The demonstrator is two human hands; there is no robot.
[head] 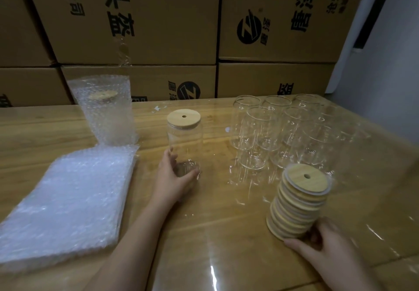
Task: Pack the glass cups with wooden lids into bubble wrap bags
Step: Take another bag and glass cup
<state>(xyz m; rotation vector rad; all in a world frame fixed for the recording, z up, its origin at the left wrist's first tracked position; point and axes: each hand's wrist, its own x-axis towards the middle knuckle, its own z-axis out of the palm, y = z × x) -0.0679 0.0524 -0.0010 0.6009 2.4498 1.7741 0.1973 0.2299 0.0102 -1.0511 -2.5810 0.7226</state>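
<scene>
Nearest the camera, the right hand (326,243) cups the base of a leaning stack of wooden lids (299,202), fingers curled against the lowest discs. Each lid is a round, pale-grained disc with a grey sealing ring; the top one shows a small centre hole. To the left lies a flat pile of bubble wrap bags (65,202), white, dimpled, rectangular. The wooden table (215,240) carries a glossy clear film over its centre and right side.

At mid-distance the left hand (174,175) clamps the foot of an upright glass cup (184,143), thumb on one side, fingers on the other. The cup is clear, cylindrical, and capped with a wooden lid (184,118) with a centre hole.

Further right stands a cluster of open glass cups (274,129), uncapped, touching one another. Far left, a lidded cup stands upright inside a bubble wrap bag (106,111).

Behind, stacked cardboard cartons (136,18) bear black Chinese characters, printed upside down, and a round "Z" logo.
</scene>
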